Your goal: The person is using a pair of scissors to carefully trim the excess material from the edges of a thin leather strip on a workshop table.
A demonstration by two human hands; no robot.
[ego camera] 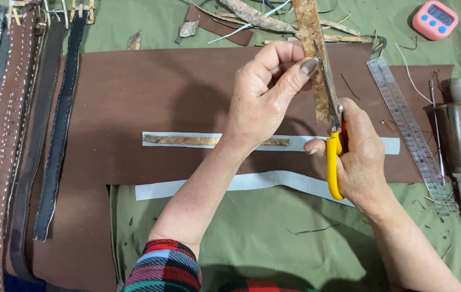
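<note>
Left hand (pixel 265 89) pinches a mottled tan strip of rough leather (pixel 311 48), held upright above the brown leather sheet (pixel 133 108) on the table. Right hand (pixel 357 157) grips yellow-handled scissors (pixel 332 124), blades against the strip's edge. Clear plastic ruler (pixel 403 119) lies alongside.

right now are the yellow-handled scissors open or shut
Open: the yellow-handled scissors in the right hand have blades spread around the edge of the rusty brown strip.
</note>
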